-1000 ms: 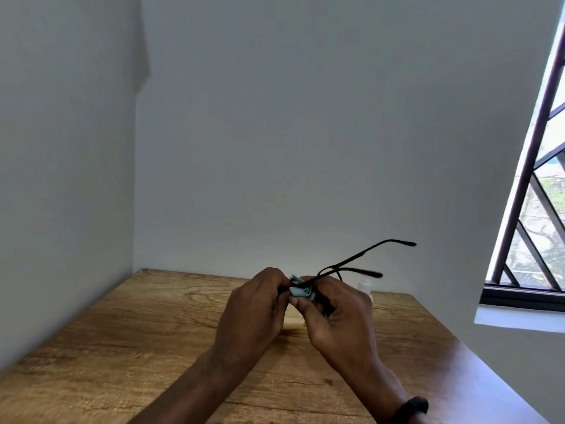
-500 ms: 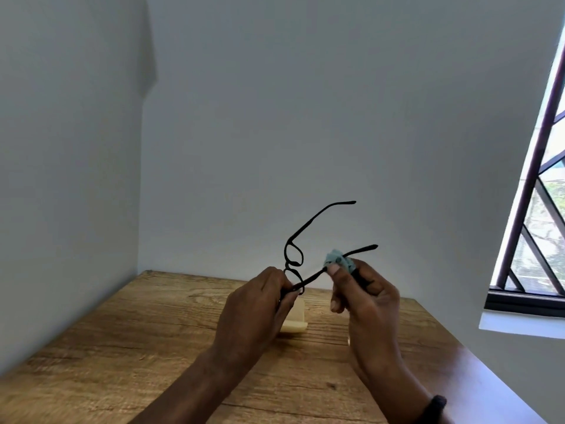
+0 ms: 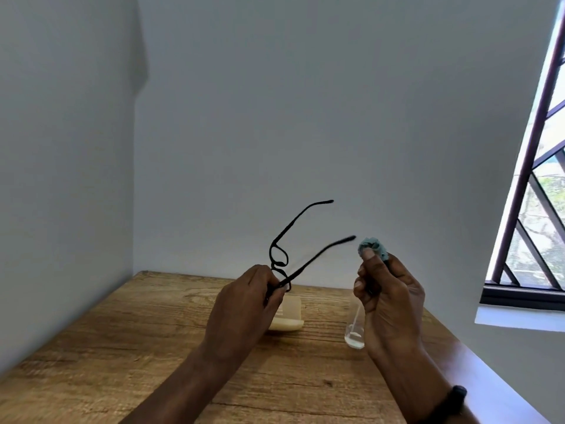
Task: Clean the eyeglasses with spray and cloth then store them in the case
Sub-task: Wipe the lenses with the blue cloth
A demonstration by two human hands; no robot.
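Note:
My left hand (image 3: 244, 304) grips the black eyeglasses (image 3: 278, 255) by the near end of the frame, above the wooden table (image 3: 122, 347). Both temple arms are unfolded and point up to the right. My right hand (image 3: 388, 298) pinches a bunched light-blue cloth (image 3: 374, 247) between thumb and fingers, a little to the right of the lower temple tip and apart from it. A cream-coloured case (image 3: 289, 315) lies on the table behind my left hand, partly hidden. A small clear spray bottle (image 3: 355, 330) lies on the table, partly hidden by my right hand.
Grey walls close in the table on the left and at the back. A barred window (image 3: 538, 209) with a white sill is on the right. A black band sits on my right wrist (image 3: 452, 399).
My right hand has slid the cloth along the lower temple arm and off its tip, moving right. The left hand keeps its grip on the frame, and the hands have drawn apart.

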